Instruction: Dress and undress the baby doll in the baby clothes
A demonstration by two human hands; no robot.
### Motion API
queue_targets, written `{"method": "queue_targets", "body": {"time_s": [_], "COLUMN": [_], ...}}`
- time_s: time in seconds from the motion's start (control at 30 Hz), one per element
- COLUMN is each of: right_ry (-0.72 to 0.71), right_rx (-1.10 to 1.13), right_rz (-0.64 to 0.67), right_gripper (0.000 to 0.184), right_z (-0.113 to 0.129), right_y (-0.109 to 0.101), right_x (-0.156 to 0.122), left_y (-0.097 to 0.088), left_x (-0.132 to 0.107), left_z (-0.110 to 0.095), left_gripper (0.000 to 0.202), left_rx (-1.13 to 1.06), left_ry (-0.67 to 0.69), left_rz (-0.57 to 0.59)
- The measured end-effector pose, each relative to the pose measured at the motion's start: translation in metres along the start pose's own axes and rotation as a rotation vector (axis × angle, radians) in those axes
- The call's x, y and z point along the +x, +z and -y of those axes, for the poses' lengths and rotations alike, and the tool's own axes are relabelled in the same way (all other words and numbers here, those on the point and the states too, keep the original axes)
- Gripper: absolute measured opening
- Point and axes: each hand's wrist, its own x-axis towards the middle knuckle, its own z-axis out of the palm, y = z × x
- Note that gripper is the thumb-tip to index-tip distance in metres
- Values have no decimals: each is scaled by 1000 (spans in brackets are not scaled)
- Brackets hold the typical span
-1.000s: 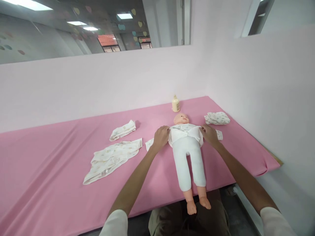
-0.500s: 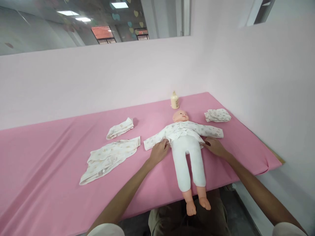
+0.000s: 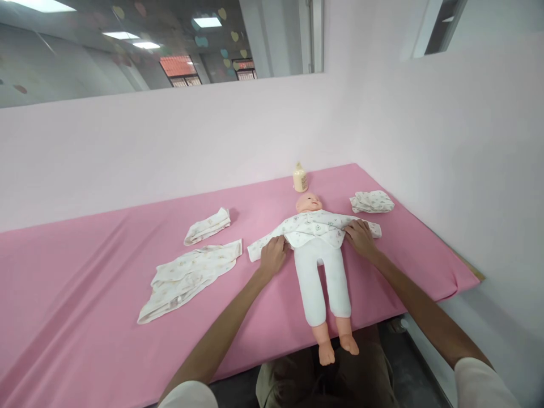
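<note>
A baby doll (image 3: 319, 266) lies on its back on the pink-covered table (image 3: 85, 283), head toward the wall, bare feet past the front edge. It wears a printed white top (image 3: 317, 225) with sleeves spread sideways and white trousers. My left hand (image 3: 272, 254) rests at the doll's left side, fingers curled on the lower hem of the top. My right hand (image 3: 359, 236) is at the other side, fingers pinched on the hem there.
A spread printed garment (image 3: 189, 276) and a small folded one (image 3: 207, 225) lie left of the doll. Another folded cloth (image 3: 371, 202) sits at the right by the wall. A cream bottle (image 3: 300, 178) stands behind the doll's head. Pink walls close in the back and right.
A second ago both hands held the top bunched up at the doll's chest. They drew it down over the waist, and the sleeves now lie spread out.
</note>
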Motion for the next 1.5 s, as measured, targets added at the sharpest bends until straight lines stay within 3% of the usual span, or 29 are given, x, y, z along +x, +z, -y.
{"method": "queue_targets", "body": {"time_s": [0.13, 0.27, 0.43, 0.57, 0.73, 0.9, 1.0, 1.1, 1.2, 1.4, 1.5], "right_ry": [37, 89, 248, 353, 335, 455, 538, 510, 476, 553, 650], "right_rx": [95, 374, 577, 405, 249, 80, -9, -33, -8, 47, 261], "right_rz": [-46, -11, -75, -141, -158, -179, -137, -52, -30, -182, -425], "right_gripper": [23, 22, 28, 33, 28, 25, 36, 51, 42, 31, 28], "right_z": [-3, -5, 2, 9, 4, -32, -61, -83, -94, -84, -63], "right_y": [4, -1, -6, 6, 18, 8, 4, 5, 7, -7, -30], "right_x": [1, 11, 34, 39, 29, 34, 41, 48, 53, 58, 53], "left_y": [-6, -20, -21, -11, -7, -4, 0, 1, -4, -24, -37], "left_x": [4, 14, 28, 34, 40, 44, 40, 33, 22, 0, -6], "left_z": [4, 8, 1, -12, -20, -22, -22, -23, -25, -25, -31], "left_gripper": [17, 17, 23, 25, 39, 33, 30, 26, 26, 30, 31], "left_rx": [-163, -467, -479, -430, -284, -145, -64, -31, -47, -143, -306], "left_ry": [47, 49, 36, -104, -207, -244, -238, -219, -221, -191, -152], "left_rz": [-85, -47, -47, -129, -110, -89, -78, -67, -67, -146, -186]}}
